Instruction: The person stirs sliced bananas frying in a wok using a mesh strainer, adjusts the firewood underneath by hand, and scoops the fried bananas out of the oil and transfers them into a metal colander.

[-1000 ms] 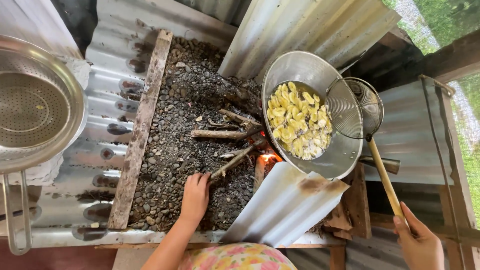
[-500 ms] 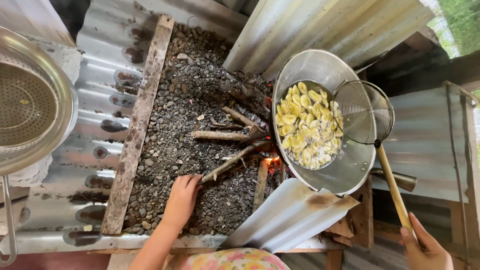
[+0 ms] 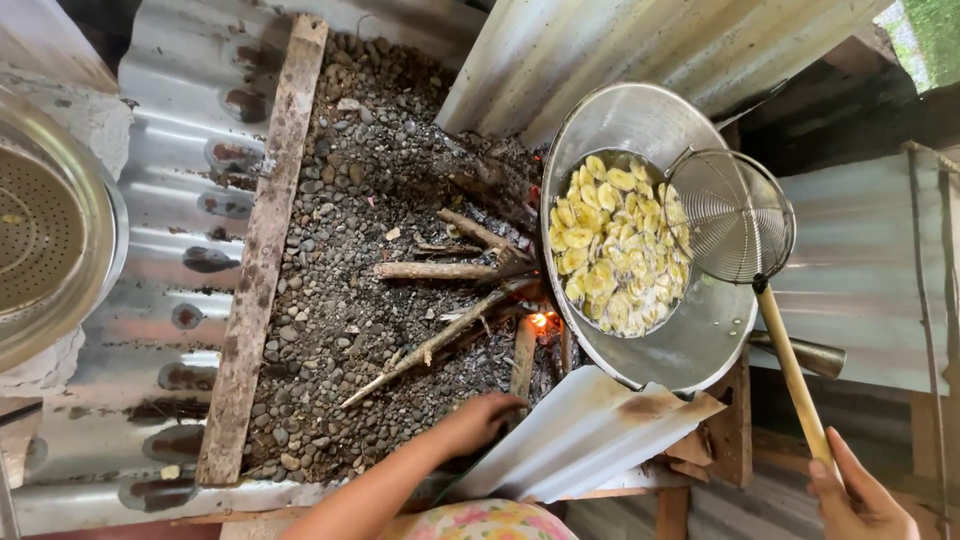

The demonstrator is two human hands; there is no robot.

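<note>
Steel wok (image 3: 640, 125) sits tilted over the fire (image 3: 541, 320), with yellow slices (image 3: 615, 245) frying in its oil. A wire skimmer (image 3: 735, 215) rests on the wok's right rim, beside the slices; its long wooden handle runs down to the right hand (image 3: 858, 500), whose fingers curl around the handle's end. The left hand (image 3: 478, 420) reaches over the gravel bed (image 3: 350, 200), fingers bent down on the near end of a stick (image 3: 521, 360) that points into the embers; whether they pinch it I cannot tell. More sticks (image 3: 440, 270) fan out from the fire. A colander (image 3: 45, 230) stands at the far left on corrugated sheet (image 3: 170, 140).
</note>
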